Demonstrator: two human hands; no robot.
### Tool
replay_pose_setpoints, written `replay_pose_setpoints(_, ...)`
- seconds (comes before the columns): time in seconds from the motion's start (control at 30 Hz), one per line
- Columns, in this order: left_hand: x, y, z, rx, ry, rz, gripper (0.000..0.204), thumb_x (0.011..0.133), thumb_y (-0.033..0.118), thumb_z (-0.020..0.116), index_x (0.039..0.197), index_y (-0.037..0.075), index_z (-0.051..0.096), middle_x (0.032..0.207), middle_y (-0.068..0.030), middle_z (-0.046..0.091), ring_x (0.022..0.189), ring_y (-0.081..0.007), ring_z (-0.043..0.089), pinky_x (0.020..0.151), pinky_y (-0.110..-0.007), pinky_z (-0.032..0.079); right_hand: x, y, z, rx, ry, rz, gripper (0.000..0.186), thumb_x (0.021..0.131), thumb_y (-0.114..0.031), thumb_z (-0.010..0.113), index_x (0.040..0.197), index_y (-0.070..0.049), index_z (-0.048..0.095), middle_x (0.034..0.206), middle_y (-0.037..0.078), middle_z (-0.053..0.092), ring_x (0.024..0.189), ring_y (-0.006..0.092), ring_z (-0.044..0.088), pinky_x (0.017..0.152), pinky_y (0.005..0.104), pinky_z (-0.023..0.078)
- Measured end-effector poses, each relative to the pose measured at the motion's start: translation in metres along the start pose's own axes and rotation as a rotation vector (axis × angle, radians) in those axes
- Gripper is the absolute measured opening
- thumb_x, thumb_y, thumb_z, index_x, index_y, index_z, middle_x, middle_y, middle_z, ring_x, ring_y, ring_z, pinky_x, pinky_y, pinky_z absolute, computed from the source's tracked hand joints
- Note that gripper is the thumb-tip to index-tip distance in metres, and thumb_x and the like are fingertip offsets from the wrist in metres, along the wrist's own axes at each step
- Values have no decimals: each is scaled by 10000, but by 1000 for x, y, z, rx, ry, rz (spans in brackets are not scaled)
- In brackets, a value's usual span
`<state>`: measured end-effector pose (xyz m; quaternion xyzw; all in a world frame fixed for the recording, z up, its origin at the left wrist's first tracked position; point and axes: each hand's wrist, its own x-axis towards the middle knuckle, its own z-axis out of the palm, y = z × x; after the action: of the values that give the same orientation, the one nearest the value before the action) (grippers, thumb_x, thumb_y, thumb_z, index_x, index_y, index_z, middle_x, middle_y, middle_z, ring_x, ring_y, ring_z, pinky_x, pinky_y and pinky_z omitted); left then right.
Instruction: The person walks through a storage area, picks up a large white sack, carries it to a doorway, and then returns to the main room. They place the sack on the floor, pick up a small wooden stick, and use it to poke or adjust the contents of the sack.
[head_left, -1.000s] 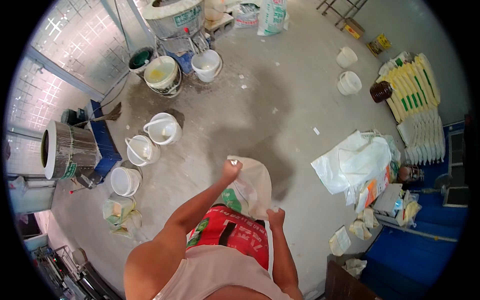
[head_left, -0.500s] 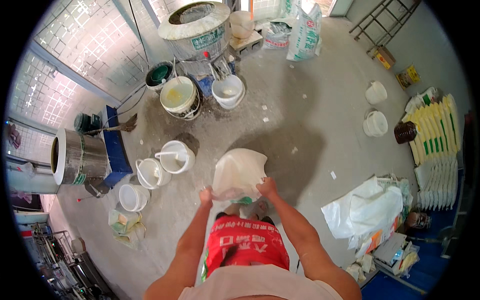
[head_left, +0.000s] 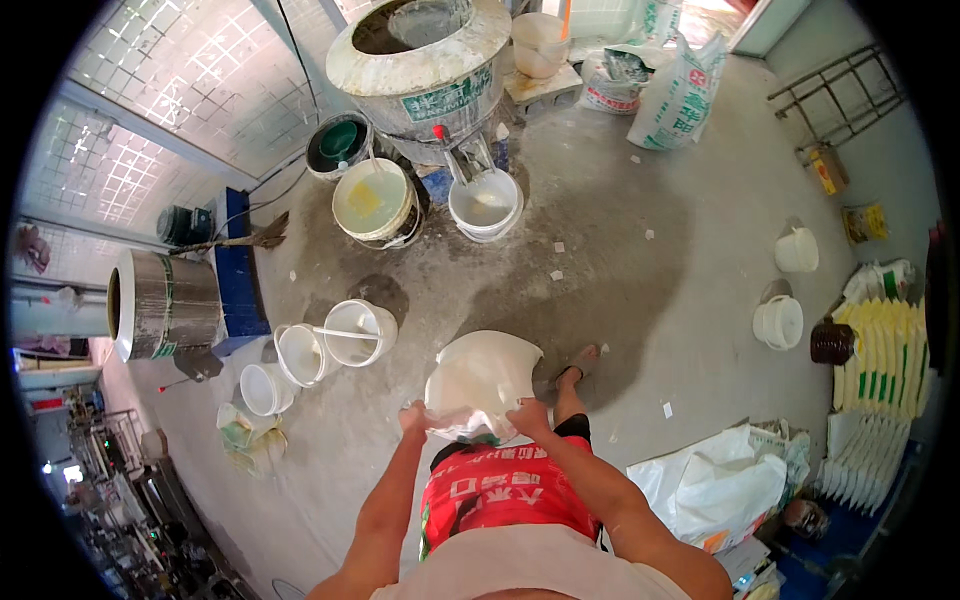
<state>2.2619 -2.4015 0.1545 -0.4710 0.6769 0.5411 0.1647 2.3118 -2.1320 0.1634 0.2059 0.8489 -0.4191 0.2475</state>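
Both hands grip the near edge of a pale, off-white sack [head_left: 482,372] spread in front of my red apron [head_left: 505,485]: my left hand [head_left: 414,417] closed at its left, my right hand [head_left: 527,415] closed at its right. Some green print shows along the sack's lower edge between them. My sandalled foot [head_left: 578,364] is just beyond the sack on the right. To the left stand three white buckets [head_left: 266,393], one with a white bar across its rim.
Ahead are a large steel vat [head_left: 440,100], a pail of pale liquid [head_left: 372,200], a white bucket [head_left: 485,225] and upright sacks [head_left: 672,95]. Right are small pails [head_left: 778,323], stacked yellow sacks [head_left: 892,355] and white sheeting [head_left: 710,475]. A steel drum [head_left: 170,305] is at left.
My left hand has dropped to the lower left and both hands now hold the sack level. The view has swung toward the vat, and my foot has appeared on the right.
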Motion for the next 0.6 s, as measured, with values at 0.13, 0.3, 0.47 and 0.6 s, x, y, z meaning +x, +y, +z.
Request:
replay_pose_setpoints(0.13,46,-16,13,377,86,424,176,654,161,569,612,-7,544,543,-63,498,489,-176,470,430,-352,349,47,-23,-68,-1,-119,-86,366,589,-307,591,776,4,630,815,250,602,768,376,600,692,417,485)
replay_pose_setpoints(0.3,-89,139,160,293,66,459,175,658,177,560,568,35,512,541,-29,477,500,-137,447,435,-328,328,126,27,-187,366,59,5,295,575,-218,606,739,27,614,725,237,602,705,370,607,640,413,485)
replay_pose_setpoints(0.47,-167,190,251,100,3,408,189,666,193,548,546,59,489,538,-12,461,486,-115,416,419,-327,310,97,34,-316,434,263,13,255,586,-191,604,699,37,600,677,234,598,677,375,606,613,414,477)
replay_pose_setpoints(0.6,-129,210,331,240,-211,633,197,676,195,544,547,50,508,533,-5,476,454,-119,419,401,-339,307,112,72,-378,550,455,30,106,607,-91,574,601,13,554,523,35,526,490,117,489,469,305,389)
